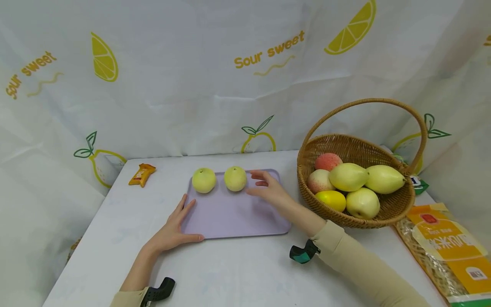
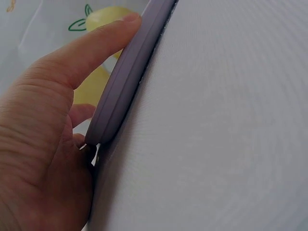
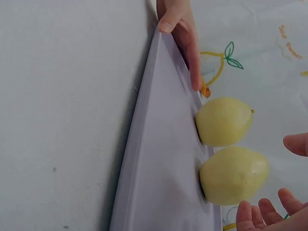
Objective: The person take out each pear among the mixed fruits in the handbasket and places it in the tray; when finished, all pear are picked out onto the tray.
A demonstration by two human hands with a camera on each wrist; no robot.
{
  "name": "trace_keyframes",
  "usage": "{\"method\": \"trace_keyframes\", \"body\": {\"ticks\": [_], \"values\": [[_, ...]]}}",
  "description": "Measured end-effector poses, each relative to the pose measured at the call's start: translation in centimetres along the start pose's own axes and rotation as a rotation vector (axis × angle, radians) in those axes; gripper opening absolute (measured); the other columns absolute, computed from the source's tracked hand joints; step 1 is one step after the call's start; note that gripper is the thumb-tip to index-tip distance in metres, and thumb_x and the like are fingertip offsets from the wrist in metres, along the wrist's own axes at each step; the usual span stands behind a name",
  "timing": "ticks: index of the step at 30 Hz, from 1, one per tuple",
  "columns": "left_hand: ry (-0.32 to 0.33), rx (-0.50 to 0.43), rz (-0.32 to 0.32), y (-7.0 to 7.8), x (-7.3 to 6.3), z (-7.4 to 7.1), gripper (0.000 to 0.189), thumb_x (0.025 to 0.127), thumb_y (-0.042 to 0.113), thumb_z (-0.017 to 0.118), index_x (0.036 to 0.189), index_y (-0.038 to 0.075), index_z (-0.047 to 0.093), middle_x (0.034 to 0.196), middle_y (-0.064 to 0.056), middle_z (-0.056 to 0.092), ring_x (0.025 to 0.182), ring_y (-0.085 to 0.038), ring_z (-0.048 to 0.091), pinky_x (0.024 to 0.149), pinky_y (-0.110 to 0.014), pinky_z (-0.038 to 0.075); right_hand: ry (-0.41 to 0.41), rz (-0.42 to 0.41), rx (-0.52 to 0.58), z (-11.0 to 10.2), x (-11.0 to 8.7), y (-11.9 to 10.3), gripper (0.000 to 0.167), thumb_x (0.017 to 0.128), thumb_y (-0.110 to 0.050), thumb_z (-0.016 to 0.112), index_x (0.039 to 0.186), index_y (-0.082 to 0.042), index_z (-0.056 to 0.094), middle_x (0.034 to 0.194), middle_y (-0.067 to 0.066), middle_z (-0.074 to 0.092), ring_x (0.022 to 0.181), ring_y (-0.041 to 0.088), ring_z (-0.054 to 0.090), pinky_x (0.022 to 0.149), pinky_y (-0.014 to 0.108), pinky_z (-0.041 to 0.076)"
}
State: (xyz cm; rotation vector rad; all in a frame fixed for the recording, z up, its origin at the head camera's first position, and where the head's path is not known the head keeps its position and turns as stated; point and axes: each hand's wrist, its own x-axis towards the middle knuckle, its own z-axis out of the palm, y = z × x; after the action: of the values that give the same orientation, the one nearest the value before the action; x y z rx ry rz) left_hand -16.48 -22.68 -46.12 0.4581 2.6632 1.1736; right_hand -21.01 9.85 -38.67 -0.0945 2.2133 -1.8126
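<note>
A light purple tray (image 1: 230,221) lies on the white table with two pale yellow-green pears at its far side, the left pear (image 1: 204,180) and the right pear (image 1: 235,178). My left hand (image 1: 172,230) holds the tray's near left corner, thumb along the front edge and fingers at the left edge. In the left wrist view the thumb (image 2: 103,41) lies on the tray's rim (image 2: 120,82). Just right of the right pear, my right hand (image 1: 268,189) hovers over the tray, fingers spread and loosely bent, nothing held. Its fingertips come near that pear (image 3: 234,175) in the right wrist view.
A wicker basket (image 1: 360,147) with a tall handle stands right of the tray, holding peaches, a lemon (image 1: 331,200) and several pale green fruits. An orange-and-clear food bag (image 1: 449,251) lies at the right. At the far left sits a small orange snack packet (image 1: 142,175).
</note>
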Motion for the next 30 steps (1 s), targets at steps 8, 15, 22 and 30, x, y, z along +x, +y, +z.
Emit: {"method": "trace_keyframes", "body": {"ticks": [8, 15, 22, 30], "values": [[-0.008, 0.007, -0.004, 0.1, 0.0, -0.1, 0.107, 0.074, 0.044, 0.082, 0.157, 0.015, 0.022, 0.163, -0.009, -0.009, 0.145, -0.045, -0.004, 0.105, -0.073, 0.009, -0.049, -0.046, -0.056, -1.4, -2.2, -0.7, 0.062, 0.087, -0.017, 0.072, 0.143, -0.013, 0.044, 0.148, 0.009, 0.041, 0.134, 0.033, 0.037, 0.104, 0.05, 0.035], [-0.006, 0.012, 0.0, 0.0, -0.1, -0.1, 0.103, 0.074, 0.044, 0.082, 0.156, 0.015, 0.025, 0.163, -0.009, -0.009, 0.145, -0.046, -0.003, 0.105, -0.073, 0.01, -0.101, -0.093, -0.127, -3.0, -4.3, -1.6, 0.059, 0.089, -0.021, 0.072, 0.142, -0.015, 0.046, 0.146, 0.005, 0.044, 0.134, 0.032, 0.036, 0.105, 0.05, 0.035], [-0.006, 0.013, 0.011, 0.0, -0.1, -0.1, 0.101, 0.075, 0.043, 0.082, 0.155, 0.015, 0.027, 0.163, -0.01, -0.009, 0.145, -0.046, -0.003, 0.105, -0.074, 0.009, -0.117, -0.155, -0.186, -4.9, -6.0, -2.3, 0.059, 0.089, -0.024, 0.072, 0.142, -0.016, 0.046, 0.145, 0.001, 0.045, 0.131, 0.027, 0.04, 0.106, 0.048, 0.037], [-0.005, 0.004, 0.025, 0.0, -0.1, 0.0, 0.101, 0.075, 0.041, 0.082, 0.155, 0.014, 0.028, 0.163, -0.011, -0.009, 0.145, -0.047, -0.003, 0.104, -0.074, 0.009, -0.129, -0.223, -0.178, -6.9, -7.8, -3.0, 0.055, 0.091, -0.015, 0.07, 0.14, -0.011, 0.047, 0.143, 0.006, 0.047, 0.127, 0.029, 0.045, 0.101, 0.04, 0.044]]}}
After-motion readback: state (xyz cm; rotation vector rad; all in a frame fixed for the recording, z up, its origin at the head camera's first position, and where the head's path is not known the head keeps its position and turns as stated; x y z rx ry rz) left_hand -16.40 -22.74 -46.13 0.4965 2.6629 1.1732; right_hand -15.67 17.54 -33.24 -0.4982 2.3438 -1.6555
